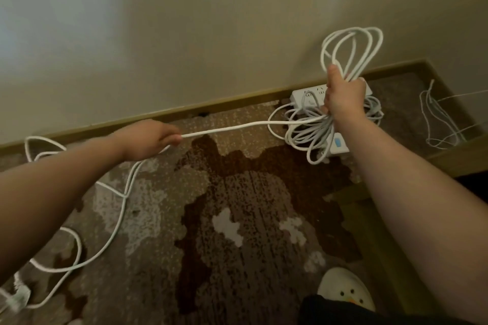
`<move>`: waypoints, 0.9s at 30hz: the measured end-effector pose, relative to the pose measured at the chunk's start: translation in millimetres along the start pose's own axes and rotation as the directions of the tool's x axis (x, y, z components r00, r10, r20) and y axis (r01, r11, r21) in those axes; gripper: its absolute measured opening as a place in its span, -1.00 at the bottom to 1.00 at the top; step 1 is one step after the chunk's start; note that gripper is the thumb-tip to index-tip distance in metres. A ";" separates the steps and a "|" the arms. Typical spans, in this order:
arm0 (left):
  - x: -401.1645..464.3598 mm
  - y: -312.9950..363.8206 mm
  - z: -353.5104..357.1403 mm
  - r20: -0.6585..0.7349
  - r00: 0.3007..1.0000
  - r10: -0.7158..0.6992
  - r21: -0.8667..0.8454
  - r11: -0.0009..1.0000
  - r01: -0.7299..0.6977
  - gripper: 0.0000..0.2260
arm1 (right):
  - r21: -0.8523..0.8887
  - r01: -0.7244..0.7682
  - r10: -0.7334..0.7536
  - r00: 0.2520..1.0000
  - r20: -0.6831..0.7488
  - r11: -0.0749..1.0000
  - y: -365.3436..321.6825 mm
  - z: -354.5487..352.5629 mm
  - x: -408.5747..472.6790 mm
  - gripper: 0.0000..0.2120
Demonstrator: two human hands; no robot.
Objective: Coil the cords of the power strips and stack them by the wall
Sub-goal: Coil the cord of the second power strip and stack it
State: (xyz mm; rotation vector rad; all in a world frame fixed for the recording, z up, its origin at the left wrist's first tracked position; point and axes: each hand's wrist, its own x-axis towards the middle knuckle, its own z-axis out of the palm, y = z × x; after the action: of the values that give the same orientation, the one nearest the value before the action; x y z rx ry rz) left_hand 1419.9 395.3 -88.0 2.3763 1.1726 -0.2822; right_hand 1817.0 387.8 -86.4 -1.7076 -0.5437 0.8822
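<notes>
Midway: coiling one power-strip cord.
The right hand (343,97) grips the coil (351,47) at two o'clock; the left hand (150,137) pinches the cord (232,128), slack trailing toward eight o'clock, needing another loop.

A plain cream wall (211,21) fills the upper part of my view, lit more brightly at the left, where it takes on a cool bluish cast. Along its foot runs an olive-brown baseboard (163,113), which turns a corner at the right. Below me lies a patterned carpet (250,206) in dark brown, tan and pale grey blotches. At the right edge an olive-brown ledge (454,155) borders the carpet. A thin loose wire (438,124) lies in the corner near the baseboard.
</notes>
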 end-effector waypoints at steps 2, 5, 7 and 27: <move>-6.9 -10.9 -4.1 0.042 0.999 -0.030 -0.017 0.999 0.030 -0.79 | 0.025 0.005 -0.005 1.000 -0.002 1.000 -2.2 0.0 0.8 -0.66; -16.9 -27.6 -12.5 0.057 0.995 -0.086 0.015 0.996 0.085 -0.78 | -0.004 0.031 -0.031 0.999 0.010 1.000 -4.0 0.5 0.2 -0.66; -23.7 -34.5 -16.0 0.090 0.986 -0.138 0.025 0.990 0.136 -0.77 | -0.021 0.045 -0.045 0.999 -0.008 0.999 -4.5 1.0 -0.2 -0.67; 65.7 174.7 -20.2 -0.406 0.910 0.084 -0.108 0.984 -0.140 -0.79 | -0.199 0.152 0.045 0.675 0.736 0.968 1.4 40.7 -61.6 -0.72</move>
State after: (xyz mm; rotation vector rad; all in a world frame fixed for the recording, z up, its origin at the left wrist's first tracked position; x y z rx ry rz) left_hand 1597.7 359.4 -39.4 2.4345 1.1758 0.3320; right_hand 1746.8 367.1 -75.7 -1.4764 -1.2914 1.5279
